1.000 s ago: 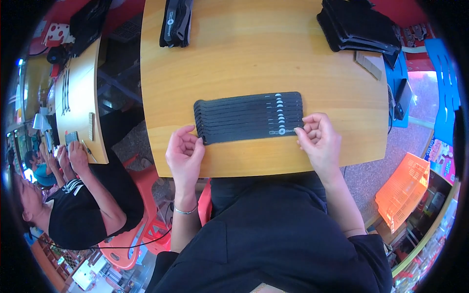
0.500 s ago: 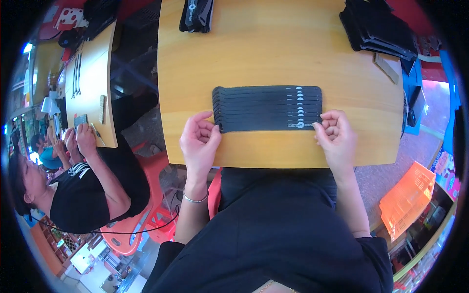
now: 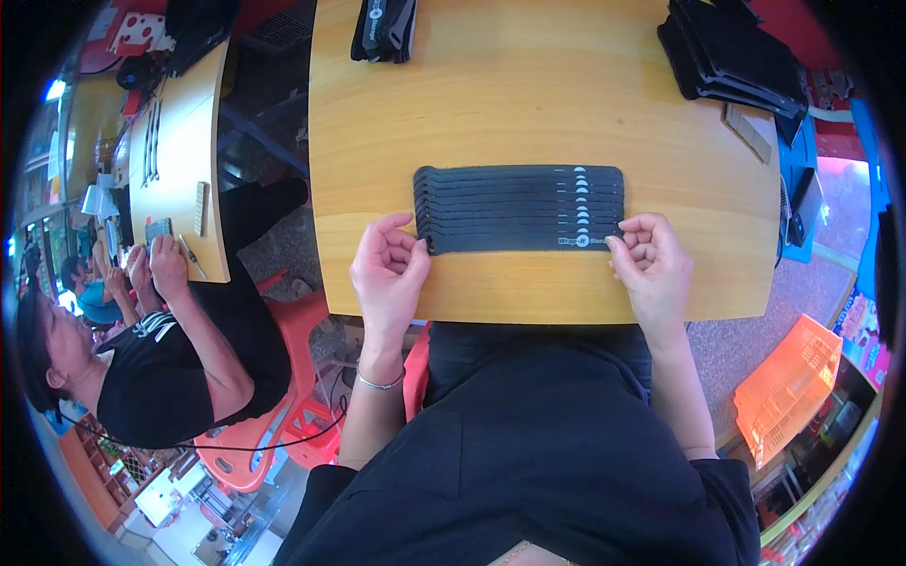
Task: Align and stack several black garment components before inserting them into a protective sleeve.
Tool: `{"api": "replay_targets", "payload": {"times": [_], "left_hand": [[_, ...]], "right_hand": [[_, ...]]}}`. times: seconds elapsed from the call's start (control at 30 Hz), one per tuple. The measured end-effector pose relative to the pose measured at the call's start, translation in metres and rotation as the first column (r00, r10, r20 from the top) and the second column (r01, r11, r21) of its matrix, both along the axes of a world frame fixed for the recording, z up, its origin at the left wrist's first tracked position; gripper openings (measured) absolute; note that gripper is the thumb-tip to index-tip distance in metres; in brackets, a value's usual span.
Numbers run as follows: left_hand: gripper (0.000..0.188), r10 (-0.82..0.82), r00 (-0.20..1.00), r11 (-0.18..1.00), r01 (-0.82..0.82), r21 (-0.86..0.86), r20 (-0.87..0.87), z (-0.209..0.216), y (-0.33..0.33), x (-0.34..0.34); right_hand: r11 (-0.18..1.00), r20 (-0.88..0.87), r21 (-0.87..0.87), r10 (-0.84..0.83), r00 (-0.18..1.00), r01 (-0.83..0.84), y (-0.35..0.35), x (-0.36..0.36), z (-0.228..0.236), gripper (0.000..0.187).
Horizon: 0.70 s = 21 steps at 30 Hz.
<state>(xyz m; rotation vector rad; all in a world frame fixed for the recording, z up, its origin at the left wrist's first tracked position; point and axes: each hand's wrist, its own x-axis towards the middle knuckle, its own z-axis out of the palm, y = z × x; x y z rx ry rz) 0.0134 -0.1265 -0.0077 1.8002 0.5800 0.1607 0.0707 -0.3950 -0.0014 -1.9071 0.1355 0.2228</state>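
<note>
Both arms (image 3: 370, 429) extended forward, well apart, with wrists (image 3: 381, 360) nearly straight. The left hand (image 3: 390, 269) had its fingers (image 3: 385, 236) curled and its thumb (image 3: 412, 268) slanting inward; the right hand (image 3: 654, 269) roughly mirrored it (thumb angled forward and left), its fingers bent too.

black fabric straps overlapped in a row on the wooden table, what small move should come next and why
Probably a gentle nudge to even the left ends: in the row of overlapped black fabric straps they slant slightly, and the bare left hand and bare right hand are at its two near corners.
</note>
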Motion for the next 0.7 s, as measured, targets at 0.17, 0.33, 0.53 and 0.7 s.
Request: {"api": "replay_targets", "payload": {"times": [0.17,0.33,0.53,0.7], "left_hand": [[0.030,0.005,1.000,1.000,-0.005,-0.007,0.015,-0.0002,-0.0009,-0.0006],[0.030,0.006,1.000,1.000,-0.006,0.001,0.022,-0.0009,-0.0018,-0.0010],[0.029,0.016,1.000,1.000,-0.016,0.000,0.025,-0.0001,-0.0031,-0.0013],[0.028,0.018,1.000,0.999,-0.018,0.027,0.018,0.0008,-0.0040,-0.0014]], "right_hand": [[1.000,0.009,-0.002,0.001,1.000,-0.001,-0.0006,-0.0002,-0.0025,0.016],[1.000,0.013,0.003,-0.001,1.000,0.001,-0.0011,-0.0003,-0.0029,0.016],[1.000,0.011,0.013,-0.004,1.000,0.004,-0.0002,0.0000,-0.0016,0.016],[1.000,0.027,-0.018,0.007,1.000,-0.007,-0.0019,0.0001,-0.0045,0.016]]}}
